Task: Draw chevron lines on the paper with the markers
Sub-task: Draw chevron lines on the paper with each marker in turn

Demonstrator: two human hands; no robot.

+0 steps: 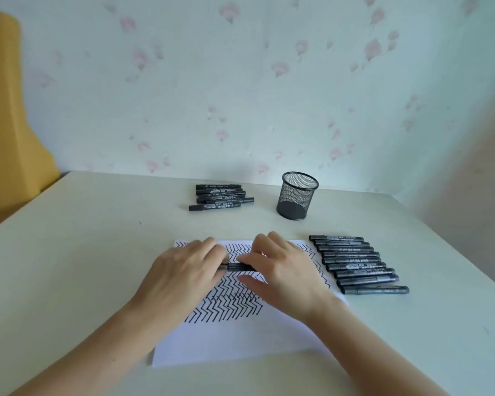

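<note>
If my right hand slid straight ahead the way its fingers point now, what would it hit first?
The right hand points left and slightly away, along the marker it holds. It would most likely meet the left hand first, which grips the marker's other end. Depth looks about equal, so contact seems likely.

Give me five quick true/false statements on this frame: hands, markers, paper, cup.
1. Both hands grip one marker over the paper. True: the left hand and the right hand each hold an end.
2. The mesh pen cup is full of markers. False: nothing can be seen inside it.
3. A row of markers lies right of the paper. True.
4. The paper is completely covered with chevrons. False: its near part is blank.
5. The smaller marker pile sits on the paper. False: it lies on the table beyond it, left of the cup.
</note>
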